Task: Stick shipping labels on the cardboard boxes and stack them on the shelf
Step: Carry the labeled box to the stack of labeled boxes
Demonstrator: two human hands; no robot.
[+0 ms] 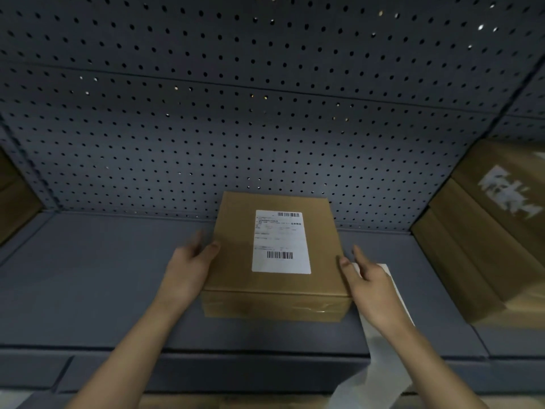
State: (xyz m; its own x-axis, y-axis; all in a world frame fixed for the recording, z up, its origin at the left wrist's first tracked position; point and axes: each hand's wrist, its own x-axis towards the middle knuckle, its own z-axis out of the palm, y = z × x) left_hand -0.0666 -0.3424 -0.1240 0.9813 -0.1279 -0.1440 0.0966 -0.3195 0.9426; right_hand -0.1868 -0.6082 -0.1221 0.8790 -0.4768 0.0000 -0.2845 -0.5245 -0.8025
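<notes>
A brown cardboard box (236,270) lies flat on the grey shelf (103,276), its far end against the pegboard back. A white shipping label (281,242) with barcodes is stuck on its top. My left hand (188,267) lies flat against the box's left side, fingers straight and thumb tip on the top edge. My right hand (368,287) is at the box's right edge, thumb and forefinger straight and touching it. A long white paper strip (380,358) is held under that hand and hangs down past the shelf's front edge.
A stack of larger cardboard boxes (486,246) fills the right end of the shelf, one with white print. Another brown box (14,196) shows at the far left. The grey pegboard (265,113) forms the back wall. The shelf's front lip (236,367) runs below my arms.
</notes>
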